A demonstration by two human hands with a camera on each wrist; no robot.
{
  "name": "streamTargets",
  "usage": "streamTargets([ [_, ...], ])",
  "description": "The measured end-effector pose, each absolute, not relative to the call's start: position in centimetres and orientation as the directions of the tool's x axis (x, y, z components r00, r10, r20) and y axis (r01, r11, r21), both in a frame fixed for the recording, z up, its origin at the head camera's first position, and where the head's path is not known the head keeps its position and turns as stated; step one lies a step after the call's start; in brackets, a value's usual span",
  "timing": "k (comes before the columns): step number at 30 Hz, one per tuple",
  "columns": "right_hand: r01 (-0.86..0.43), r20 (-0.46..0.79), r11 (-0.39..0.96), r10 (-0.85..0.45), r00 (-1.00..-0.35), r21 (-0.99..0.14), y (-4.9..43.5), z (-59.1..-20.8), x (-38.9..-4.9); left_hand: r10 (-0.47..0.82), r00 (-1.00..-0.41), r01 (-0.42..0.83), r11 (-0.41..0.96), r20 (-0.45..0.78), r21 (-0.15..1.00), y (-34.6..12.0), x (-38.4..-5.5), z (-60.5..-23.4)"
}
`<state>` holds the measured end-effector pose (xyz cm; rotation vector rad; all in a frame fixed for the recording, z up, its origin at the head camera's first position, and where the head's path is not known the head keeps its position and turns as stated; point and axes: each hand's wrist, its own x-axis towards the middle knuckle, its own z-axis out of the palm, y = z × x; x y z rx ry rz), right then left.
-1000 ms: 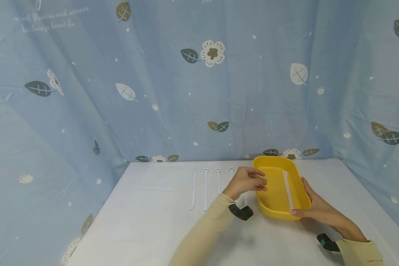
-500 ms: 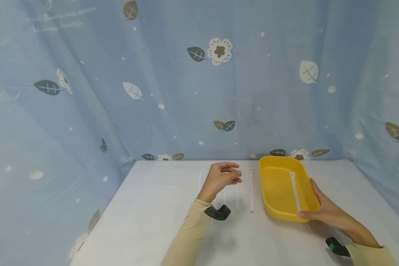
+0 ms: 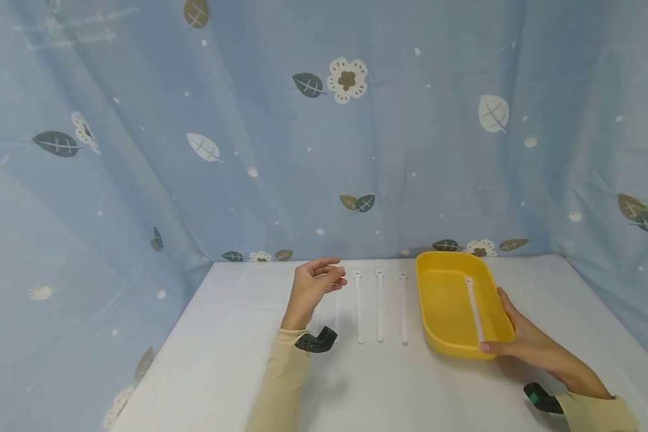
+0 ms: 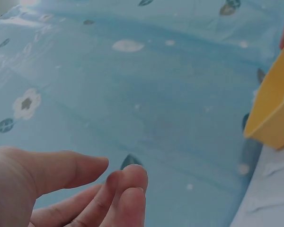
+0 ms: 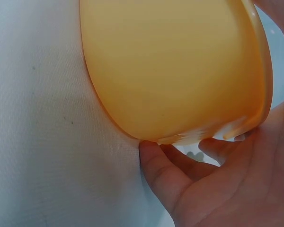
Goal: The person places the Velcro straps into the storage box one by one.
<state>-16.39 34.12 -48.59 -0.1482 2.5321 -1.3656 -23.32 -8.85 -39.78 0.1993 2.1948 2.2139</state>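
Observation:
My right hand (image 3: 529, 339) grips the yellow plastic tray (image 3: 443, 306) at its near right corner, the thumb over the rim and the fingers along the outer side. Inside the tray lies one white cable tie (image 3: 474, 309), its lower end close to that thumb. My left hand (image 3: 309, 288) hovers over the table left of the tray, fingers loosely bent; the left wrist view shows nothing between thumb and fingertips. To its right, several white cable ties (image 3: 380, 306) lie in a row, heads toward the back. Others are partly hidden behind the left hand and wrist.
A white cloth (image 3: 221, 372) covers the table. Behind it and along both sides hangs a blue curtain (image 3: 270, 120) with leaf and flower prints. Black camera mounts (image 3: 317, 341) stick out from both wrists.
My left hand has moved left from over the tray, across the row of cable ties, uncovering those nearest the tray. The right hand keeps its grip on the tray.

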Motion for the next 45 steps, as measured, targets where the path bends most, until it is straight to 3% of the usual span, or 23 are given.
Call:
streamTargets([
  [16,0.047,-0.189,0.557,-0.199,-0.962,-0.829,34.2,-48.7,-16.5,-0.099,-0.993,0.067,0.006,0.067,0.998,-12.8,-25.0,-41.1],
  [45,0.041,-0.183,0.545,-0.209,-0.960,-0.838,34.1,-48.7,-16.4,-0.173,-0.985,-0.053,0.161,-0.025,0.986,-13.7,-27.5,-46.0],
])
